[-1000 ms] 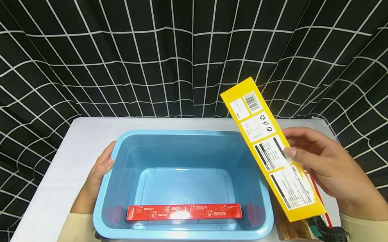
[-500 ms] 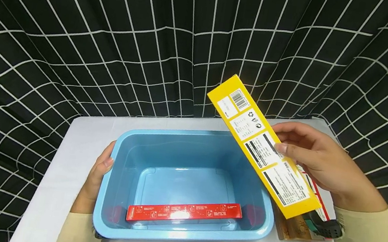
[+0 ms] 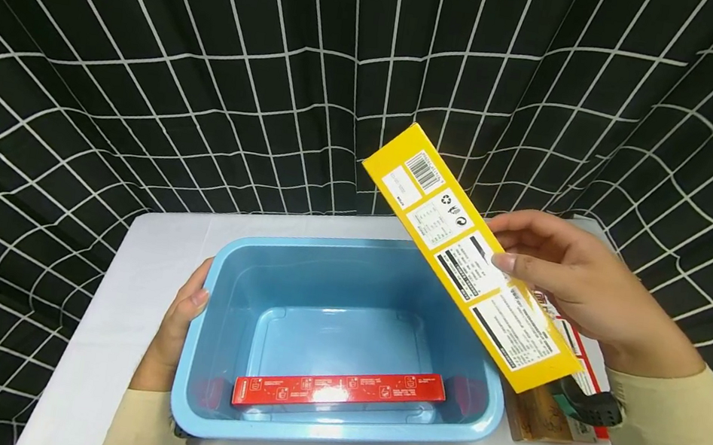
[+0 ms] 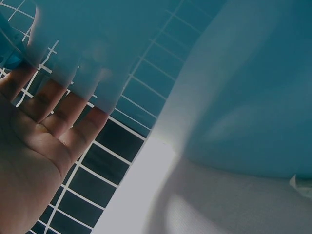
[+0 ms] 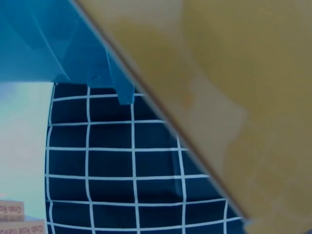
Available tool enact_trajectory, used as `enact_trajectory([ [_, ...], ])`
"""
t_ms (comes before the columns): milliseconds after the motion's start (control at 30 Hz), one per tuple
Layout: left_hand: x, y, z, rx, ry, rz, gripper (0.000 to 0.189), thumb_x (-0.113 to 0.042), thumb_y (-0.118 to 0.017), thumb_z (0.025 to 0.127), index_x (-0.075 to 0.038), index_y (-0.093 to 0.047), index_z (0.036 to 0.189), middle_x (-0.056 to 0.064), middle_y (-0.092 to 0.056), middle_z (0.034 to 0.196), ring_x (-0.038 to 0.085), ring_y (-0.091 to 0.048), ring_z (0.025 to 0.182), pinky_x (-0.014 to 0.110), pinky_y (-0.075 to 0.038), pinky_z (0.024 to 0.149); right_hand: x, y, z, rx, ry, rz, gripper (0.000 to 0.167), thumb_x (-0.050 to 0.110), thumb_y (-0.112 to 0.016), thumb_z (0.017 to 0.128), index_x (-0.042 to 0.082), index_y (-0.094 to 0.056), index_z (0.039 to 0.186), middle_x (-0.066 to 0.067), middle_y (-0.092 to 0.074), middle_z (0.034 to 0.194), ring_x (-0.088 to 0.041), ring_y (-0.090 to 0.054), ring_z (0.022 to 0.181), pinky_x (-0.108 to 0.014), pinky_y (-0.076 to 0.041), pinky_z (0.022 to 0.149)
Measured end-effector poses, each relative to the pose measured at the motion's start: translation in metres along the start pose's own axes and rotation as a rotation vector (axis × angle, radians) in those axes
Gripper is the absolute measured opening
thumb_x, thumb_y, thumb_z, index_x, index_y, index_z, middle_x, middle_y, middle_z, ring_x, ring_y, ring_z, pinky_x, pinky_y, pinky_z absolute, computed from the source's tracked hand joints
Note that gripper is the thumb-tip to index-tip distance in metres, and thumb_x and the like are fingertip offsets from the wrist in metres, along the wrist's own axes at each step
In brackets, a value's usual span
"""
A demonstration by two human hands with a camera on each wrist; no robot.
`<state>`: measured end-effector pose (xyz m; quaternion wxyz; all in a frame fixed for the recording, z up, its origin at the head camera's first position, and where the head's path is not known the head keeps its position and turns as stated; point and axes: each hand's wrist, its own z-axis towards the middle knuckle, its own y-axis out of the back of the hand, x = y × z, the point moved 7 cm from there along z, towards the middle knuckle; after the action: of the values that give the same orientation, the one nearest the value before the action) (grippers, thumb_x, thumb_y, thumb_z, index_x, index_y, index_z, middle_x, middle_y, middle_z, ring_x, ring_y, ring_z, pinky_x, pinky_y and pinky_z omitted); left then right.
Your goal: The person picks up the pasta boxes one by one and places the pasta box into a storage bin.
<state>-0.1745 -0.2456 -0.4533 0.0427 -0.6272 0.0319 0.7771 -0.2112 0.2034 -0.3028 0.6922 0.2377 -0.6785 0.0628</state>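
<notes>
A long yellow carton [image 3: 462, 252] with a barcode and white label panels is held tilted above the right side of a light blue plastic tub [image 3: 326, 437]. My right hand [image 3: 567, 279] grips it by its right edge, thumb on the printed face. The right wrist view shows another side of the yellow carton [image 5: 234, 97] up close. At the tub's left rim my left hand [image 3: 174, 326] holds on, with its thumb tip at the edge. The left wrist view has the fingers of the left hand [image 4: 44, 131] partly covered by blue plastic. Inside the tub lies a long narrow red box [image 3: 340, 390].
Right of the tub, partly under my right wrist, lie a brown printed package [image 3: 544, 416] and a red-and-white package [image 3: 587, 354]. A white-covered table [image 3: 139, 260] carries everything. Black curtain with a white grid [image 3: 279, 90] stands behind and at both sides.
My right hand has carried the yellow carton to the left and slightly up, further over the tub. Tub, red box and left hand have stayed in place.
</notes>
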Motion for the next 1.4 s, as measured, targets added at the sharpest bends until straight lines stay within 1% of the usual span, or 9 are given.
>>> enact_trajectory([
  [67,-0.001,0.000,0.000,0.012,-0.006,-0.006,0.066,-0.033,-0.037,0.102,-0.008,-0.047,0.161,0.020,-0.056,0.150,0.033,-0.054,0.132,0.038,-0.052,0.104,0.004,-0.003,0.002,0.017,0.020,-0.006,0.041,0.013,-0.071,0.108,0.012,-0.062,0.148,-0.022,-0.070,0.129,-0.050,-0.075,0.089,-0.060,-0.062,0.070],
  [233,-0.005,-0.001,0.001,0.030,-0.025,-0.016,0.064,-0.032,-0.037,0.102,-0.009,-0.047,0.161,0.018,-0.056,0.151,0.032,-0.053,0.135,0.037,-0.049,0.107,0.010,-0.008,0.006,0.025,0.034,-0.022,0.040,0.013,-0.071,0.108,0.011,-0.063,0.146,-0.021,-0.070,0.128,-0.049,-0.075,0.088,-0.060,-0.063,0.070],
  [400,-0.006,-0.001,0.002,0.022,-0.028,-0.015,0.065,-0.032,-0.038,0.102,-0.007,-0.047,0.161,0.019,-0.057,0.150,0.033,-0.054,0.133,0.038,-0.052,0.104,0.015,-0.010,0.009,0.024,0.034,-0.037,0.038,0.014,-0.071,0.108,0.011,-0.064,0.145,-0.021,-0.071,0.125,-0.049,-0.076,0.086,-0.059,-0.063,0.069],
  [633,-0.002,0.001,0.001,0.010,-0.009,-0.002,0.065,-0.033,-0.038,0.103,-0.007,-0.046,0.162,0.022,-0.055,0.149,0.034,-0.056,0.131,0.040,-0.055,0.100,0.016,-0.016,0.015,0.045,0.011,-0.018,0.041,0.016,-0.074,0.106,0.012,-0.064,0.146,-0.020,-0.070,0.128,-0.050,-0.075,0.088,-0.059,-0.063,0.072],
  [867,-0.001,0.002,0.001,0.006,0.002,-0.013,0.065,-0.032,-0.039,0.102,-0.006,-0.046,0.162,0.023,-0.055,0.149,0.034,-0.056,0.131,0.040,-0.055,0.101,0.023,-0.029,0.023,0.079,0.018,-0.020,0.040,0.015,-0.075,0.105,0.012,-0.064,0.144,-0.020,-0.070,0.126,-0.049,-0.076,0.088,-0.059,-0.063,0.072],
  [967,-0.002,0.001,0.001,0.010,-0.001,-0.015,0.066,-0.032,-0.038,0.102,-0.006,-0.045,0.162,0.024,-0.054,0.150,0.035,-0.056,0.131,0.041,-0.055,0.101,0.026,-0.034,0.027,0.092,0.008,-0.012,0.041,0.016,-0.076,0.105,0.012,-0.064,0.144,-0.020,-0.070,0.126,-0.049,-0.076,0.088,-0.059,-0.063,0.073],
  [1233,0.000,0.000,0.001,0.003,0.007,-0.004,0.067,-0.033,-0.038,0.101,-0.008,-0.046,0.162,0.021,-0.055,0.152,0.036,-0.055,0.134,0.043,-0.055,0.101,0.026,-0.046,0.038,0.128,-0.052,0.025,0.048,0.017,-0.078,0.103,0.014,-0.063,0.149,-0.021,-0.068,0.128,-0.051,-0.075,0.089,-0.059,-0.063,0.075],
  [1400,0.001,0.001,0.001,0.006,0.004,-0.002,0.067,-0.033,-0.037,0.101,-0.007,-0.045,0.163,0.024,-0.054,0.152,0.038,-0.054,0.133,0.043,-0.055,0.101,0.025,-0.054,0.043,0.154,-0.065,0.037,0.045,0.016,-0.078,0.102,0.013,-0.066,0.146,-0.021,-0.070,0.126,-0.051,-0.076,0.089,-0.059,-0.063,0.075],
])
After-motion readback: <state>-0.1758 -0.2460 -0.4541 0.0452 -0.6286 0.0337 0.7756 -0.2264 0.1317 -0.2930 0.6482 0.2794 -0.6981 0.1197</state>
